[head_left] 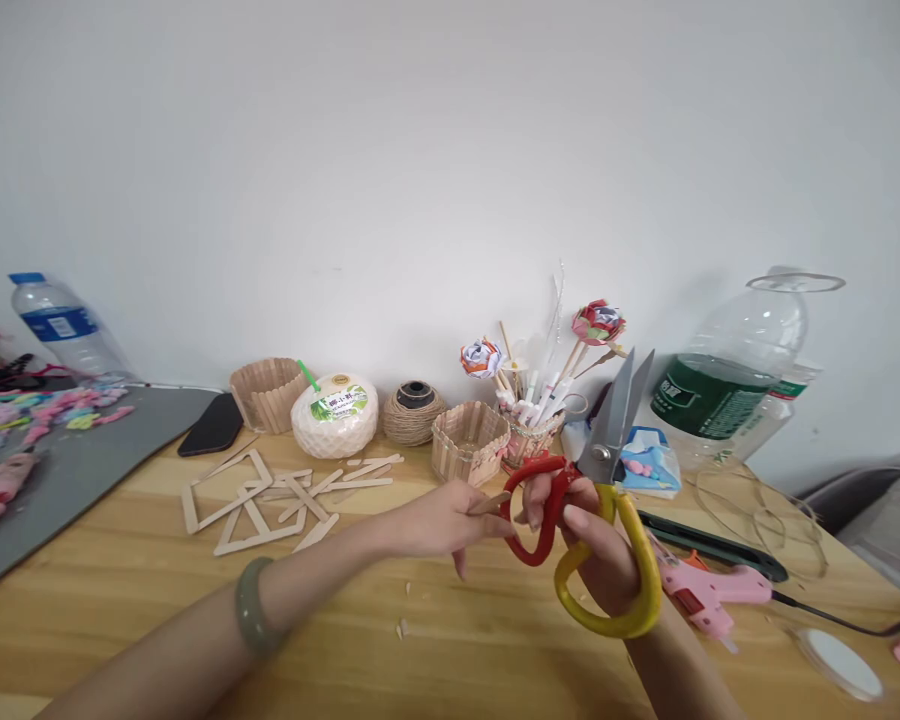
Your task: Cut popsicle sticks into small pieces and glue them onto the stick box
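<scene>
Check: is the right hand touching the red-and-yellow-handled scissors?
Touching. The head view shows the right hand gripping the red-and-yellow-handled scissors, with its fingers wrapped over the handles and the hand passing through the yellow loop.

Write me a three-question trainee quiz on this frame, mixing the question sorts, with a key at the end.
1. Multiple choice: what does the right hand hold? A) the pink glue gun B) the scissors with one red and one yellow handle C) the twine ball
2. True or false: the left hand holds a wooden stick up against the scissors.
3. Short answer: what lies flat on the table to the left of the hands, in front of the coconut drink?

Key
1. B
2. True
3. Loose craft sticks, some joined into frames.
</scene>
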Action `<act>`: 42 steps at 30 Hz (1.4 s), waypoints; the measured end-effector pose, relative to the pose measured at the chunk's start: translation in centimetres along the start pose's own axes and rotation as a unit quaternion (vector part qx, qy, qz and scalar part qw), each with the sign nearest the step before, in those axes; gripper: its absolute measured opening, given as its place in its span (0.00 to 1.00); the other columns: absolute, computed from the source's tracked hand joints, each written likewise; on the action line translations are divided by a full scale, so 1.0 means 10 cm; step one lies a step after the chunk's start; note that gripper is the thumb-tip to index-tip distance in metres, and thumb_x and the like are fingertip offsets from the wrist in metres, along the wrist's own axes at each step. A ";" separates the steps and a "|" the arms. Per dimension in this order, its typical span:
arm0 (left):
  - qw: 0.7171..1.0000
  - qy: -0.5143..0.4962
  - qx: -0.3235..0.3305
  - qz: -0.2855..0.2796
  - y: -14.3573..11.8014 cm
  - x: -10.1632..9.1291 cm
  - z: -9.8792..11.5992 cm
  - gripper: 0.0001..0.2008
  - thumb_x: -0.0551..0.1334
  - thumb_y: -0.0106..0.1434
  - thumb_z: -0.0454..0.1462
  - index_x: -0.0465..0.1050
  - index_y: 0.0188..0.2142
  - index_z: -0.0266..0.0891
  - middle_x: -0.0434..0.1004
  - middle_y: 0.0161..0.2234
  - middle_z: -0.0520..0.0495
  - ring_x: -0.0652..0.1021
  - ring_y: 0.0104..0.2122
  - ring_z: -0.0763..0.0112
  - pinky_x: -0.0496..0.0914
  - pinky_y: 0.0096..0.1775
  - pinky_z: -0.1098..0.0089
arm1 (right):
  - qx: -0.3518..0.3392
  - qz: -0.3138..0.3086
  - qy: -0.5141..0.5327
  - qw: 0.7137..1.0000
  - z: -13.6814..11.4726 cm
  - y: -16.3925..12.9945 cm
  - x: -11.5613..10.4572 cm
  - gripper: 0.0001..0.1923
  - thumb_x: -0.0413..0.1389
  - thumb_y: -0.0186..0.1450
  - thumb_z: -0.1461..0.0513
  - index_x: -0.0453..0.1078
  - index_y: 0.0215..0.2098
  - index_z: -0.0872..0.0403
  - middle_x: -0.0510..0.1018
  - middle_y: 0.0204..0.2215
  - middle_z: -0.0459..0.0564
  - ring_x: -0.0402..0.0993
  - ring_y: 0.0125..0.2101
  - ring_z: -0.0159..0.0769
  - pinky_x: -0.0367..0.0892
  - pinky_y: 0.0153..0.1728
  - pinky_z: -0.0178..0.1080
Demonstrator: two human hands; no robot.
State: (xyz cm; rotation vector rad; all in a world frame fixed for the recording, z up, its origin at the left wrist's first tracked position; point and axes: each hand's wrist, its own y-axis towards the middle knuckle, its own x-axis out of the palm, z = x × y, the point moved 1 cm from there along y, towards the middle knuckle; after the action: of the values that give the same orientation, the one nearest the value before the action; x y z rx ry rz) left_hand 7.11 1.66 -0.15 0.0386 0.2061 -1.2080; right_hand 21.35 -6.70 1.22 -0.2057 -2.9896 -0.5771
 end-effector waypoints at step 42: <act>0.958 0.003 0.003 0.288 -0.23 -0.19 0.04 0.09 0.65 0.50 0.41 0.75 0.26 0.35 0.70 0.19 0.53 0.67 0.21 0.76 0.60 0.24 0.74 | 0.040 0.113 -0.030 0.992 0.21 0.04 0.08 0.08 0.63 0.50 0.61 0.70 0.26 0.54 0.72 0.21 0.44 0.66 0.21 0.32 0.63 0.22 0.35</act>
State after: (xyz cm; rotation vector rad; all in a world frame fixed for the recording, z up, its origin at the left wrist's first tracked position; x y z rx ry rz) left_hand 4.34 2.57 0.77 0.1001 0.1798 -0.6259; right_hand 20.48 -5.45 -0.52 -0.5568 -2.9797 -0.4334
